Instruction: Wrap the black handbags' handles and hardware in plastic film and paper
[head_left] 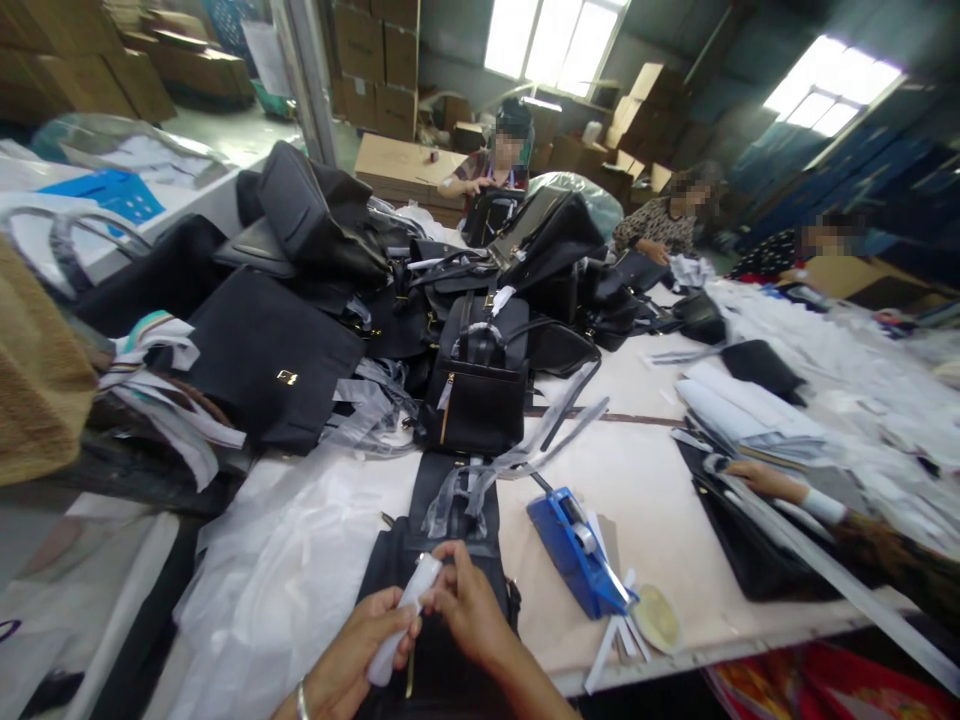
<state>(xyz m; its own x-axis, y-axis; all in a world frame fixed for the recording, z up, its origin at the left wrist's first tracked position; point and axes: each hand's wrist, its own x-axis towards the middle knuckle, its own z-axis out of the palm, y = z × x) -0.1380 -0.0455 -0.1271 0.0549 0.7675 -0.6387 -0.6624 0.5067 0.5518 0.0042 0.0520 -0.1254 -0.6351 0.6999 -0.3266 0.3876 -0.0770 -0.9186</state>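
Note:
My left hand (375, 635) is closed around a slim white-wrapped piece (405, 620) with a bit of metal at its top end; its exact kind I cannot make out. At the upper part of that piece, my right hand (469, 605) has its thumb and fingers pinched together on or against it. Beneath both hands lies a black backpack (454, 680) with a gold zip. Clear plastic-wrapped straps (465, 500) rest at its top. Just to the right stands a blue tape dispenser (574, 550).
Beyond my hands is a black backpack (480, 400), with a heap of black bags (322, 210) behind it. White wrapping sheets (277, 560) lie at left. A tape roll (658, 618) sits by the table edge. At right, a co-worker's hand (765, 480) touches a black bag; other people work farther back.

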